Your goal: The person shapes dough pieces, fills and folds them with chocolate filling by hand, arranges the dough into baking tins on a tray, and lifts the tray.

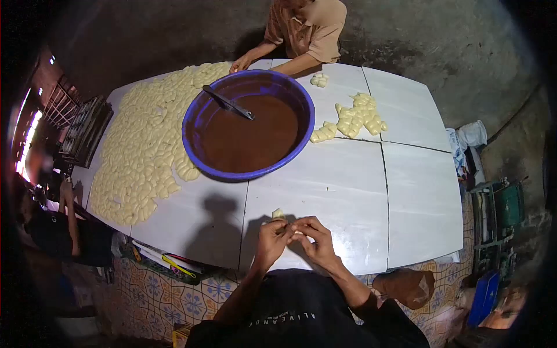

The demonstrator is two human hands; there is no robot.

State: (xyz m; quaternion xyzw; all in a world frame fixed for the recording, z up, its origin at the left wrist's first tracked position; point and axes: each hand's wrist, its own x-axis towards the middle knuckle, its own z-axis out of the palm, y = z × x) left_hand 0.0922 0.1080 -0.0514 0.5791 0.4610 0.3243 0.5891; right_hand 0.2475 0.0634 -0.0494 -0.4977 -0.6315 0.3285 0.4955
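My left hand (271, 242) and my right hand (315, 239) meet over the near edge of the table, fingers pinched together. Between them is a small piece of pale dough (298, 232), mostly covered by my fingers. Just beyond my left fingertips another small dough piece (278, 213) lies on the table. Farther off stands a large blue tub (223, 173) holding brown filling (255, 139). A dark, flat-handled utensil (223, 100) leans from its rim into the filling.
Many pale dough pieces (139, 151) cover the left of the white table (418, 191). A smaller dough cluster (357, 116) lies right of the tub, near a small dough clump (319, 80). Across the table a person (307, 35) works; another person (67, 226) is at left.
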